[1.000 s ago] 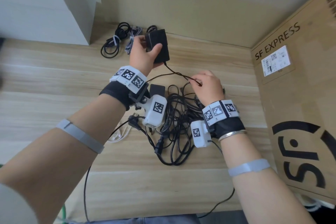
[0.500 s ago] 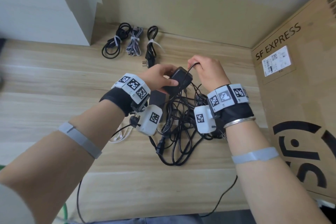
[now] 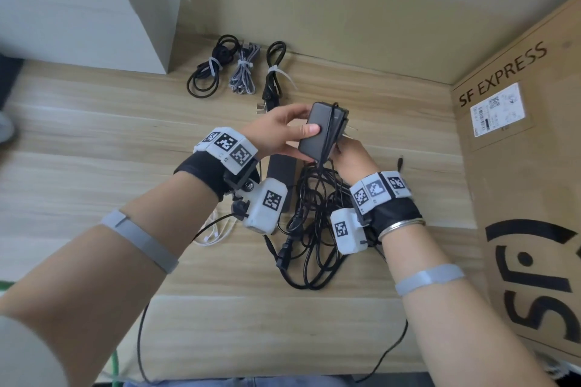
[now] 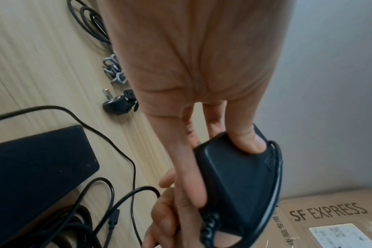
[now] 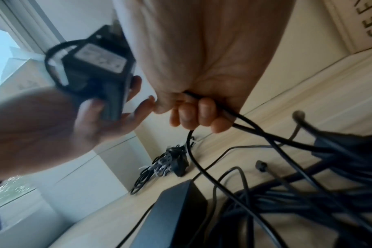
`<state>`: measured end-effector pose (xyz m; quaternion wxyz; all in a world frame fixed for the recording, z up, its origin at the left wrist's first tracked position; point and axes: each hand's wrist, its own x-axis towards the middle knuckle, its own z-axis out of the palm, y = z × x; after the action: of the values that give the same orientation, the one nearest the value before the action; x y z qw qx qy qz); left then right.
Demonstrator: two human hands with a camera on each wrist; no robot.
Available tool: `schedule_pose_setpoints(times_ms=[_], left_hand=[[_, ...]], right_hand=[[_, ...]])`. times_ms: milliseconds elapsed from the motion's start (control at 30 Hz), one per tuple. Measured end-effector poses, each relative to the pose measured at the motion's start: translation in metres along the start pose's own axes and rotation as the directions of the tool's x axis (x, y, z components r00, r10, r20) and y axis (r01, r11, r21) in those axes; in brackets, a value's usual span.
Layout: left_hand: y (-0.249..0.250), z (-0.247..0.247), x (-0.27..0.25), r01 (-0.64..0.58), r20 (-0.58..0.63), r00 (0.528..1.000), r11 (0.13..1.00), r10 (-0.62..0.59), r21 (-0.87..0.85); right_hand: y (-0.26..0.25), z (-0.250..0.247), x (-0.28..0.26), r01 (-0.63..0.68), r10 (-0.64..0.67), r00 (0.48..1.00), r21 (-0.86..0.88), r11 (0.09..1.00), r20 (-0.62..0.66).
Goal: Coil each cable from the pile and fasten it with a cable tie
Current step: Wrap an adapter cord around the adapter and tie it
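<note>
My left hand grips a black power adapter above the table, thumb on its face and fingers behind it. Its thin black cable runs in a loop around the adapter body. My right hand sits just below the adapter with its fingers curled round that cable. The cable drops from there into a tangled pile of black cables on the wooden table. Three coiled, tied cables lie at the back of the table.
A second, flat black adapter lies on the table under my left wrist. A large SF EXPRESS cardboard box stands along the right. A white cabinet is at the back left. A thin white cable lies left of the pile.
My left hand brought the adapter from the back of the table toward me and turned it upright. My right hand rose from the pile with the cable and laid it around the adapter.
</note>
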<state>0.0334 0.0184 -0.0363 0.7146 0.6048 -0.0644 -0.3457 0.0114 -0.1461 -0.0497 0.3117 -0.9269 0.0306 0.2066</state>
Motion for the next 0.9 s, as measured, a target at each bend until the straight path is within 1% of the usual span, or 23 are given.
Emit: schedule_pose_setpoints(times_ms=[67,133,200,333,467,533,600,667,700,733,833,900], left_hand=[[0.0,0.002,0.002,-0.029,-0.043,0.999,0.998,0.026,-0.058],[0.004,0.003,0.004,-0.069,-0.09,0.994,0.985,0.055,-0.159],[0.008,0.001,0.007,-0.106,-0.16,0.985,0.968,0.07,-0.228],[0.009,-0.003,0.012,-0.141,-0.306,0.948,0.977,0.087,-0.158],[0.005,-0.005,0.017,-0.139,-0.413,0.904,0.99,0.112,-0.036],[0.004,-0.006,0.02,-0.108,-0.471,0.869,0.987,0.151,0.117],[0.003,-0.007,0.021,-0.058,-0.501,0.84,0.953,0.207,0.298],[0.001,-0.011,0.022,0.012,-0.493,0.825,0.863,0.277,0.505],[0.0,-0.013,0.021,0.04,-0.478,0.828,0.821,0.292,0.57],[0.0,-0.015,0.021,0.06,-0.461,0.842,0.801,0.28,0.596],[-0.002,-0.012,0.021,0.085,-0.351,0.917,0.765,0.191,0.639],[-0.004,-0.01,0.021,0.091,-0.279,0.949,0.721,0.146,0.687]], right_hand=[[-0.002,0.007,0.002,0.023,-0.021,0.999,-0.054,0.998,0.035],[-0.007,0.013,0.001,0.048,-0.036,0.995,-0.132,0.99,0.088],[-0.008,0.015,0.0,0.087,-0.07,0.992,-0.169,0.982,0.108],[-0.012,0.015,-0.005,0.122,-0.095,0.987,-0.222,0.967,0.128],[-0.017,0.001,-0.014,0.159,-0.131,0.986,-0.37,0.916,0.099],[-0.02,-0.008,-0.019,0.139,-0.124,0.99,-0.41,0.901,0.065],[-0.024,-0.016,-0.025,0.136,-0.145,0.989,-0.445,0.885,0.015],[-0.026,-0.023,-0.029,0.131,-0.168,0.985,-0.481,0.867,-0.036],[-0.026,-0.026,-0.029,0.13,-0.185,0.981,-0.493,0.86,-0.064],[-0.026,-0.029,-0.029,0.132,-0.205,0.974,-0.499,0.857,-0.095],[-0.024,-0.036,-0.022,0.165,-0.278,0.941,-0.458,0.874,-0.193],[-0.024,-0.035,-0.016,0.198,-0.32,0.915,-0.418,0.887,-0.246]])
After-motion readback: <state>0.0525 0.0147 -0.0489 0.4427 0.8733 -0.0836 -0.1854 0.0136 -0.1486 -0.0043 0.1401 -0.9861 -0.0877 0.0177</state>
